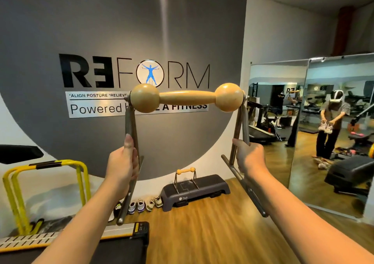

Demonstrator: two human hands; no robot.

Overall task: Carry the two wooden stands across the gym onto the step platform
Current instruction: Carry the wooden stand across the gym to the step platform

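Note:
I hold one wooden stand (186,97) up in front of me: a pale wood bar with two ball ends on grey metal legs. My left hand (121,162) grips its left leg and my right hand (250,158) grips its right leg. The other wooden stand (185,171) stands upright on the left half of the dark grey step platform (210,184), which lies on the wood floor against the far wall, ahead and below the held stand.
Several shoes (141,204) line the wall left of the platform. A yellow metal frame (46,193) stands at the left. A treadmill end (121,235) is close below me. A wall mirror (332,134) on the right reflects a person and gym machines.

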